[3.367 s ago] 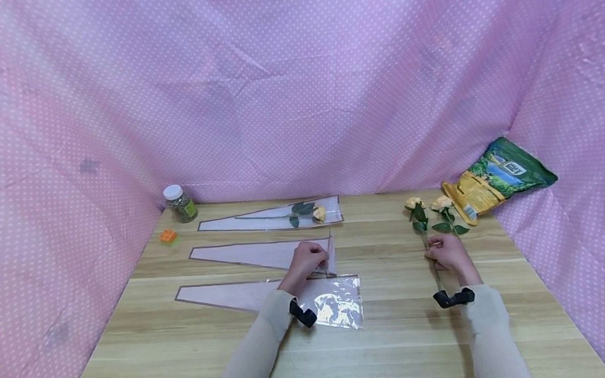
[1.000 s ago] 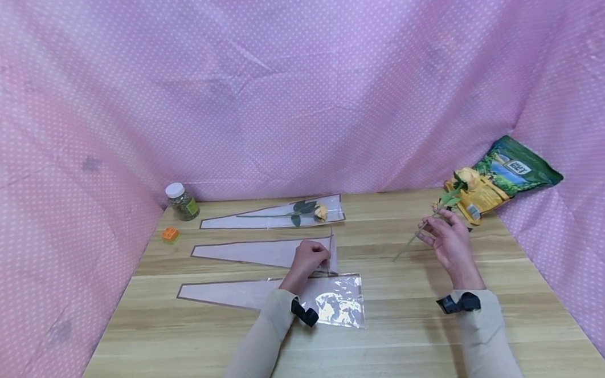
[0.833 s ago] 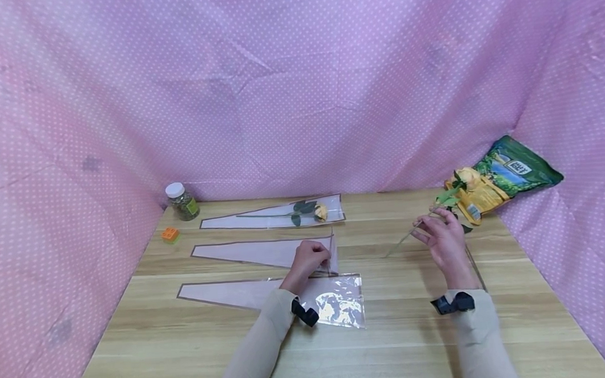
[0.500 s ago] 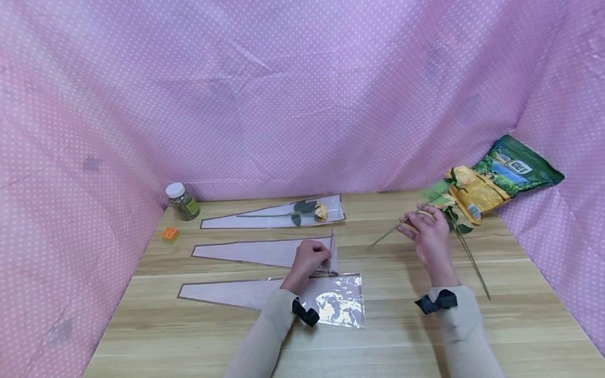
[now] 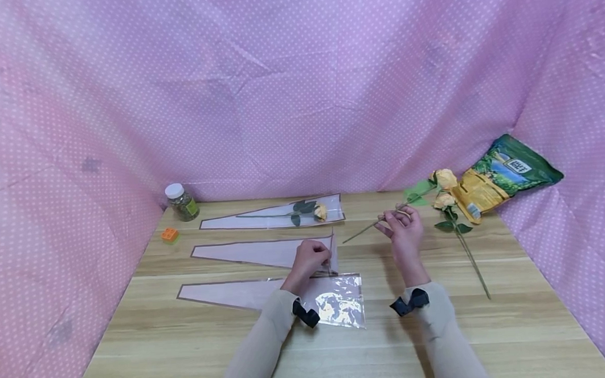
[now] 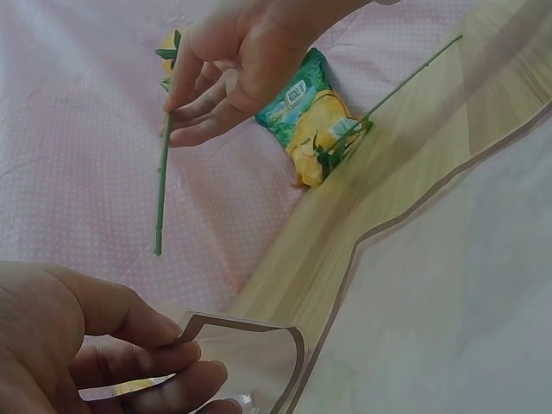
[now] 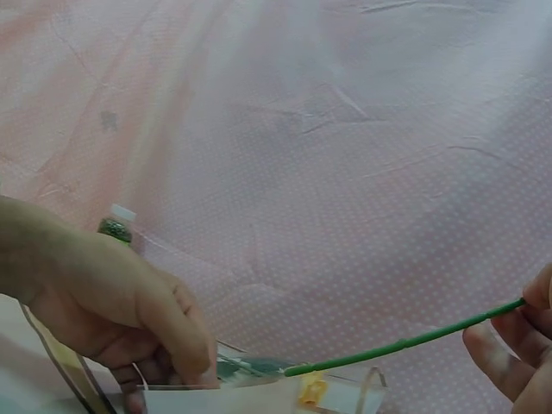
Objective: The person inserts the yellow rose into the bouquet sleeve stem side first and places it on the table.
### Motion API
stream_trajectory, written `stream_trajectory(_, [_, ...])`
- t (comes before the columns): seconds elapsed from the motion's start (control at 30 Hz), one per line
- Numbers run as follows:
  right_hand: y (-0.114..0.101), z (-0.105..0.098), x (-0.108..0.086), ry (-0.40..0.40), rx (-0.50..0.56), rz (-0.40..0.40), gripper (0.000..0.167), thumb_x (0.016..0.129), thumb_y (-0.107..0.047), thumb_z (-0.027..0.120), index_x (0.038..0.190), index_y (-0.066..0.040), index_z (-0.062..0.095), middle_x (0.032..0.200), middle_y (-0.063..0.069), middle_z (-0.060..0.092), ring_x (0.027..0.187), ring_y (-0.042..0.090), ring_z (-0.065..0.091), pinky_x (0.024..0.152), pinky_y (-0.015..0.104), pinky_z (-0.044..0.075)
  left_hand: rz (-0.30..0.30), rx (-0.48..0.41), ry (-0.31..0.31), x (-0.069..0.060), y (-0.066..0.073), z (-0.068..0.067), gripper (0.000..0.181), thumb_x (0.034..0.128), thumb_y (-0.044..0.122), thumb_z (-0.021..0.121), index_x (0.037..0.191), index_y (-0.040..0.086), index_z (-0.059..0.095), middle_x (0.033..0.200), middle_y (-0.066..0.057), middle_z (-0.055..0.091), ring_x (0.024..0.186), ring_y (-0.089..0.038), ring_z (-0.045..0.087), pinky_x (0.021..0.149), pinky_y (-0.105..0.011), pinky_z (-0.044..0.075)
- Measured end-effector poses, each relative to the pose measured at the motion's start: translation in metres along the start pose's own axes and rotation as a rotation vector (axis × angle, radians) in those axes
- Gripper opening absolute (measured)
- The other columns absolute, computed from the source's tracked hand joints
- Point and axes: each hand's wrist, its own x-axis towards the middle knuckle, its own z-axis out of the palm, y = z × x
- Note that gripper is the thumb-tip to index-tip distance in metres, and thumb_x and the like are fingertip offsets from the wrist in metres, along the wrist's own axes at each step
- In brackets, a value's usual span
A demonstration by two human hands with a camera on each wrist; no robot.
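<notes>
Left hand (image 5: 308, 258) at frame centre, clamped on the wide end of the middle sleeve (image 5: 249, 252), right hand (image 5: 406, 235) right of centre, pinching a raised yellow rose (image 5: 418, 193) by its stem, second rose (image 5: 457, 229) lying at right, near the green-and-yellow bag (image 5: 507, 167).

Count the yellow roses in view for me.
3. One rose lies at the farthest clear sleeve; a second rose is held by the right hand; a third rose lies on the table beside the green-and-yellow bag. None seems hidden.
</notes>
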Motion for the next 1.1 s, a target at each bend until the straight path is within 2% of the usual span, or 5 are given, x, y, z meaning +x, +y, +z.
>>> stream_trajectory(0.43, [0.022, 0.017, -0.005, -0.023, -0.08, -0.02, 0.028, 0.092, 0.011, 0.059, 0.114, -0.001, 0.047, 0.089, 0.0, 0.062, 0.081, 0.014, 0.071, 0.073, 0.03, 0.062, 0.037, 0.033, 0.002, -0.002, 0.001, 0.001, 0.013, 0.0845, 0.009, 0.064, 0.079, 0.004, 0.075, 0.066, 0.002, 0.063, 0.066, -0.012, 0.055, 0.061, -0.024, 0.044])
stream_trajectory(0.57, [0.028, 0.016, -0.008, -0.038, -0.111, -0.068, 0.032, 0.092, 0.012, 0.058, 0.12, 0.008, 0.042, 0.092, 0.001, 0.059, 0.083, 0.016, 0.07, 0.072, 0.029, 0.062, 0.056, 0.038, 0.004, -0.003, 0.002, 0.002, 0.013, 0.0841, 0.009, 0.064, 0.079, 0.003, 0.075, 0.065, 0.002, 0.063, 0.065, -0.011, 0.055, 0.06, -0.023, 0.044])
stream_trajectory(0.7, [0.029, 0.016, -0.01, -0.042, -0.14, -0.119, 0.03, 0.092, 0.012, 0.058, 0.118, 0.006, 0.045, 0.092, 0.002, 0.059, 0.082, 0.015, 0.07, 0.071, 0.028, 0.061, 0.071, 0.042, 0.015, -0.004, 0.005, 0.003, 0.013, 0.0833, 0.008, 0.064, 0.078, 0.003, 0.074, 0.066, 0.002, 0.063, 0.065, -0.011, 0.054, 0.06, -0.023, 0.043])
stream_trajectory(0.9, [0.028, 0.015, -0.012, -0.045, -0.19, -0.152, 0.027, 0.091, 0.013, 0.058, 0.111, -0.005, 0.051, 0.091, 0.0, 0.061, 0.082, 0.014, 0.069, 0.073, 0.03, 0.061, 0.181, 0.144, 0.086, -0.003, 0.008, 0.009, 0.013, 0.0832, 0.008, 0.064, 0.075, 0.005, 0.074, 0.07, -0.004, 0.068, 0.064, -0.009, 0.054, 0.061, -0.023, 0.044])
stream_trajectory(1.1, [0.034, 0.011, -0.012, -0.016, -0.2, -0.129, 0.027, 0.091, 0.013, 0.058, 0.111, -0.002, 0.05, 0.09, 0.0, 0.062, 0.081, 0.014, 0.071, 0.071, 0.027, 0.061, 0.261, 0.277, 0.15, -0.005, 0.012, 0.017, 0.014, 0.0822, 0.009, 0.064, 0.071, 0.008, 0.072, 0.068, -0.002, 0.069, 0.061, -0.008, 0.054, 0.059, -0.022, 0.043])
